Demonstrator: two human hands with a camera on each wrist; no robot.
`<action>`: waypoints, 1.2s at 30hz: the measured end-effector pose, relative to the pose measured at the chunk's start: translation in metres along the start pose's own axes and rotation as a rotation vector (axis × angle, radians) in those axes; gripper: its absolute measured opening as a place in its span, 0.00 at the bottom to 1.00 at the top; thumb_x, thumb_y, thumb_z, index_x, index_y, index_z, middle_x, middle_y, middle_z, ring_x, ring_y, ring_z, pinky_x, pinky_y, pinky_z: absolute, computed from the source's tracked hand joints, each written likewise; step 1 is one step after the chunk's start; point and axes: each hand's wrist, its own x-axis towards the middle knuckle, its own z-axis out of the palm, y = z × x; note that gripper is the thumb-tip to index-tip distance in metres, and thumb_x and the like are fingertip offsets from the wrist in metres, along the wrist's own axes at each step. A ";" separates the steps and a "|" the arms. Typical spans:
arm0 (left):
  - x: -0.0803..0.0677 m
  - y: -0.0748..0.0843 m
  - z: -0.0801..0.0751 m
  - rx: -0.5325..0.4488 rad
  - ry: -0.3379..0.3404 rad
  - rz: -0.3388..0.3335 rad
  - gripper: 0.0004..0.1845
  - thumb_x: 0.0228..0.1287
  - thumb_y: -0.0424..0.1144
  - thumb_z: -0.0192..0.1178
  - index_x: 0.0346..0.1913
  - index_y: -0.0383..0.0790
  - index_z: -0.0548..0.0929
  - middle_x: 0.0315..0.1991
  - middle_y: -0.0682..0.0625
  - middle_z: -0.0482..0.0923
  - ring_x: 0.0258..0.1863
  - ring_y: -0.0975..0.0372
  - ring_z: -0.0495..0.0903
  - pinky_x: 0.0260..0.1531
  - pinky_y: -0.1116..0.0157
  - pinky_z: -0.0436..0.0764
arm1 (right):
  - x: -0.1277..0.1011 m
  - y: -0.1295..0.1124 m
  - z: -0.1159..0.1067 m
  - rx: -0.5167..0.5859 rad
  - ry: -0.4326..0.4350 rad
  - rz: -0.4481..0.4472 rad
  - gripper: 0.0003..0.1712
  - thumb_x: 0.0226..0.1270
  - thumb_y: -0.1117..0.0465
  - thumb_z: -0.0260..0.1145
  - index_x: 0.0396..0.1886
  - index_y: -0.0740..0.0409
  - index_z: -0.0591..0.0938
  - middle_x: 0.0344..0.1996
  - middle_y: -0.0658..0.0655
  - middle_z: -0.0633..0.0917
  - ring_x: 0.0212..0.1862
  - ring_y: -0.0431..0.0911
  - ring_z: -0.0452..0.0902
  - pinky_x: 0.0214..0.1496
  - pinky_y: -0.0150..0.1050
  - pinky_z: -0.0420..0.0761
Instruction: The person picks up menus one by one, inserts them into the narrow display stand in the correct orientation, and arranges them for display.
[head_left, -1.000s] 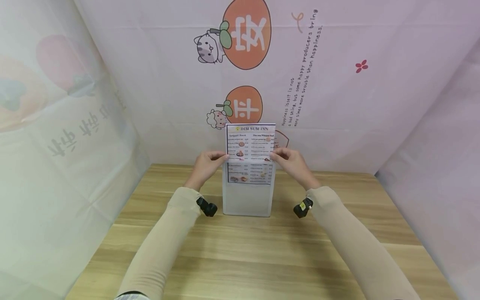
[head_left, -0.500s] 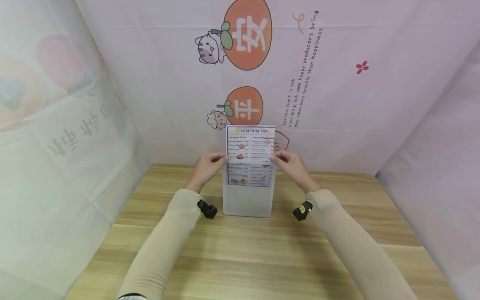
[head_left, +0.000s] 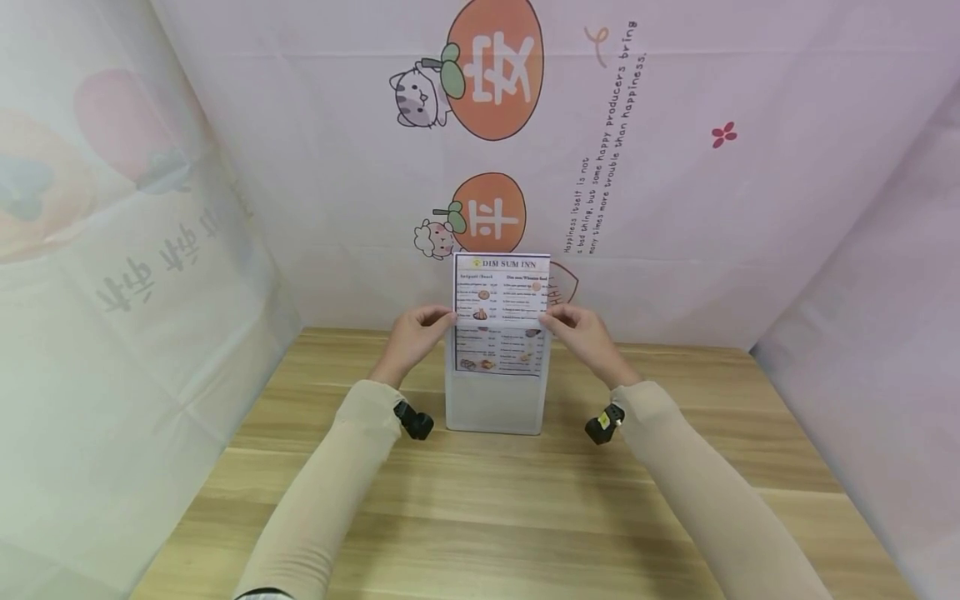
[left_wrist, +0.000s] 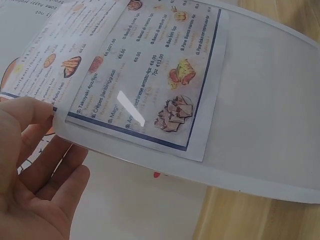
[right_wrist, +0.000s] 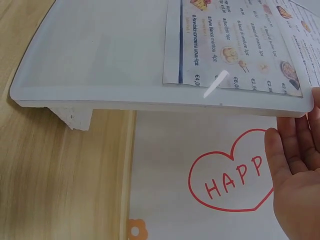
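A printed menu sheet (head_left: 501,292) is pinched at its side edges by the left hand (head_left: 414,335) and the right hand (head_left: 587,333), its lower part set inside a clear acrylic stand (head_left: 495,400) placed upright on the wooden table (head_left: 480,500).
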 end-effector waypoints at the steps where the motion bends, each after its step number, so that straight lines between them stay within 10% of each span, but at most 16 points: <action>1: 0.001 0.000 0.000 -0.004 0.002 -0.004 0.17 0.71 0.52 0.61 0.52 0.45 0.86 0.52 0.52 0.83 0.54 0.57 0.78 0.57 0.55 0.77 | 0.000 0.000 0.000 0.002 -0.001 0.000 0.25 0.73 0.43 0.63 0.53 0.60 0.81 0.51 0.59 0.82 0.57 0.52 0.75 0.62 0.49 0.74; 36: 0.007 0.014 -0.007 -0.017 0.035 0.023 0.16 0.70 0.54 0.62 0.50 0.47 0.87 0.49 0.54 0.84 0.52 0.59 0.79 0.56 0.55 0.77 | 0.009 -0.008 -0.002 0.110 0.048 -0.029 0.22 0.76 0.48 0.61 0.52 0.65 0.79 0.46 0.58 0.80 0.49 0.48 0.76 0.61 0.53 0.75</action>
